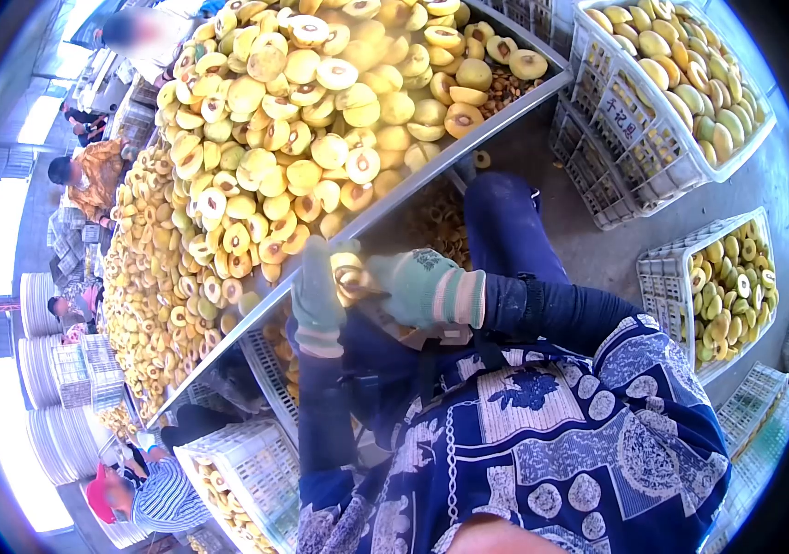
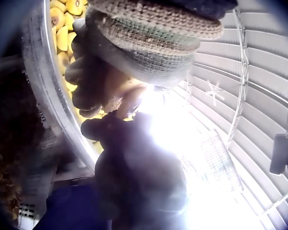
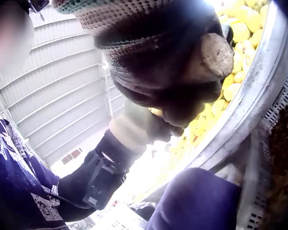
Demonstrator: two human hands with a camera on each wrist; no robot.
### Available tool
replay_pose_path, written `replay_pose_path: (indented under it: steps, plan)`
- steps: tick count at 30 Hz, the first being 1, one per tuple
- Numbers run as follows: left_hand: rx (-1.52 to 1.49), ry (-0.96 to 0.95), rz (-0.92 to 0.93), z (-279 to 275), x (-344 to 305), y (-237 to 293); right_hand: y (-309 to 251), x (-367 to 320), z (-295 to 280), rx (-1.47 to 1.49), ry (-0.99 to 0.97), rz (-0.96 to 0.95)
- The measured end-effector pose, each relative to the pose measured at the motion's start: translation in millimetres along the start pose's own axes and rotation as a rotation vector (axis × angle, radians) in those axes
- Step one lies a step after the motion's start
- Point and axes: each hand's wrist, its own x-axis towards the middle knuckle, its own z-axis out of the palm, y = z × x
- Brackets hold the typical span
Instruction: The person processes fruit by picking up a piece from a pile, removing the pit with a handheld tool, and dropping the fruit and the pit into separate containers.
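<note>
My left hand (image 1: 319, 295), in a pale glove with a striped cuff, pinches a halved yellow stone fruit (image 1: 350, 275) just inside the metal table edge. The cut face with its brown centre shows in the head view. Gloved too, my right hand (image 1: 427, 288) meets the fruit from the other side. In the right wrist view its fingers curl round a wooden handle (image 3: 217, 56), whose round butt end sticks out of the fist. The tool's working end is hidden between the hands. Backlight darkens both gloves in the wrist views.
A metal-edged table (image 1: 394, 198) bears a big heap of halved yellow fruit (image 1: 274, 138). Loose brown pits (image 1: 505, 90) lie at its corner. Fruit-filled crates (image 1: 634, 138) stand at the right, another crate (image 1: 238, 471) at the lower left. Several people (image 1: 95, 185) sit along the far side.
</note>
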Motion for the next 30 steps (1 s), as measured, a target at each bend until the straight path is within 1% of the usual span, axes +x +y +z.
replay_pose_path:
  steps: [1, 3, 4, 6, 7, 8, 10, 11, 13, 14, 16, 17, 18, 19, 20, 21, 22, 23, 24, 25, 26, 28, 29, 30]
  plan:
    - [-0.002, -0.012, 0.008, -0.2, 0.8, 2.5, -2.4, -0.7, -0.9, 0.064, 0.068, -0.023]
    - [0.001, -0.028, 0.02, -1.5, 3.5, 5.5, -0.5, 4.8, 1.5, 0.099, 0.047, 0.004]
    - [-0.049, -0.044, -0.031, -2.9, 5.0, 5.0, 1.2, 5.9, 2.1, 0.131, 0.023, 0.04]
    - [-0.152, -0.077, -0.139, -1.2, 6.1, 6.0, 0.5, 1.2, -5.4, 0.093, 0.007, 0.028]
    - [-0.042, -0.036, -0.024, 4.5, 2.1, 3.2, 0.3, 0.1, -7.4, 0.053, -0.017, 0.008]
    - [-0.043, -0.032, -0.027, 3.9, 1.6, 2.7, 3.3, 1.6, -6.2, 0.055, -0.022, 0.008]
    - [-0.038, -0.096, -0.104, 2.7, 3.2, 2.9, 11.4, 6.1, -1.7, -0.004, -0.069, -0.03]
    - [-0.039, -0.096, -0.105, 1.1, 5.9, -0.1, 12.9, 7.0, -0.8, -0.003, -0.07, -0.029]
    - [0.214, -0.167, 0.026, -5.0, 12.8, -8.1, 14.7, 9.0, 1.6, 0.123, -0.115, -0.005]
    - [0.214, -0.166, 0.026, -6.3, 16.5, -6.8, 20.2, 14.0, 7.9, 0.124, -0.116, -0.006]
    - [-0.073, -0.297, -0.319, -10.8, 25.8, -2.8, 32.9, 24.5, 24.2, 0.118, -0.051, -0.048]
    - [-0.179, -0.454, -0.357, -16.0, 32.8, 0.8, 31.1, 23.8, 24.4, 0.121, -0.052, -0.05]
    - [-0.175, -0.455, -0.36, -15.4, 30.4, -1.9, 28.8, 22.4, 23.3, 0.306, -0.064, 0.042]
    - [-0.076, -0.362, -0.16, -10.7, 23.9, -7.0, 27.0, 20.8, 19.5, 0.489, -0.073, 0.136]
    - [0.021, -0.268, 0.039, -2.3, 16.6, -11.0, 23.5, 17.7, 12.1, 0.492, -0.068, 0.138]
    - [0.202, -0.136, 0.304, 4.7, 10.9, -21.0, 17.9, 13.4, 3.8, 0.62, -0.154, 0.225]
    - [0.204, -0.135, 0.302, 5.5, 7.8, -25.8, 15.0, 11.7, 0.0, 0.744, -0.245, 0.309]
    - [0.26, -0.094, 0.349, 4.7, 5.1, -29.4, 23.8, 18.6, 11.3, 0.746, -0.249, 0.307]
    - [0.315, -0.051, 0.392, 2.3, 3.4, -34.3, 39.9, 30.2, 32.5, 0.617, -0.222, 0.19]
    - [0.282, -0.093, 0.32, -9.2, 9.9, -48.0, 48.6, 36.2, 44.3, 0.485, -0.195, 0.073]
    - [0.28, -0.088, 0.32, -12.6, 12.4, -48.8, 45.5, 34.2, 38.4, 0.483, -0.2, 0.072]
    - [0.61, -0.175, 0.603, -16.2, 16.7, -48.6, 37.3, 27.8, 21.0, 0.062, -0.29, 0.021]
    - [0.397, -0.191, 0.3, -15.9, 17.3, -43.6, 34.0, 29.2, 19.2, 0.15, -0.245, -0.108]
    - [0.397, -0.192, 0.303, -12.2, 15.6, -40.4, 32.3, 25.0, 14.8, 0.149, -0.242, -0.109]
